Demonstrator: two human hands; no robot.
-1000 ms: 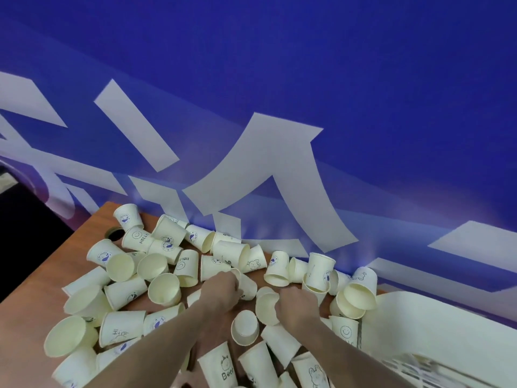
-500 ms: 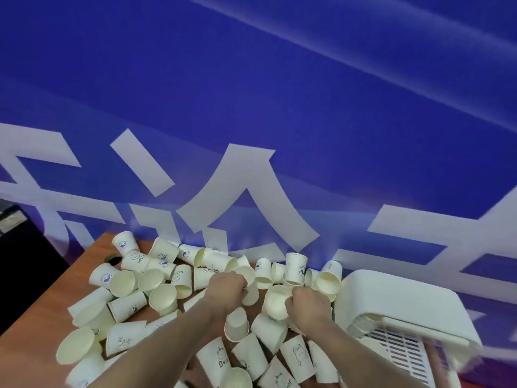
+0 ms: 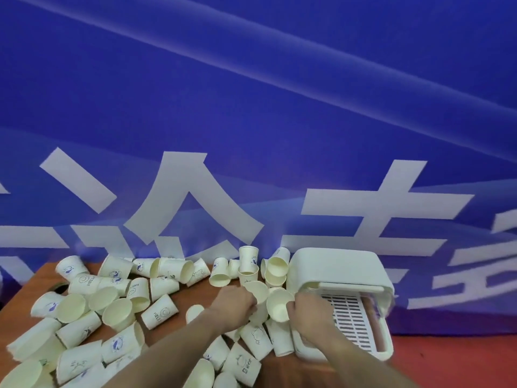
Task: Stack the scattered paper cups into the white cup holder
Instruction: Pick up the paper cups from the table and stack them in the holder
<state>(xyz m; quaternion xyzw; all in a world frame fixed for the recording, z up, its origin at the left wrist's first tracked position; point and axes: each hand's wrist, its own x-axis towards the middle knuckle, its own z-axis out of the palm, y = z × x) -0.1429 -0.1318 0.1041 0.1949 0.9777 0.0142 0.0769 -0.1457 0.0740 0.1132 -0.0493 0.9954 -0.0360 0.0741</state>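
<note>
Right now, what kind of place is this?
Probably an event or exhibition stand: a big blue banner with white lettering hangs behind a wooden table covered in paper cups.

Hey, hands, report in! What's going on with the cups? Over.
Left hand grips one cup, right hand another. Holder beside right hand. Loose cups all around.

Two bare forearms enter from the bottom edge and narrow toward the wrists. No sleeve, watch, ring or glove shows on either one. The left hand (image 3: 235,302) is seen from the back, knuckles showing as a rounded ridge. The right hand (image 3: 309,310) is also seen from the back, its wrist broad and smooth, its fingers mostly out of sight
</note>
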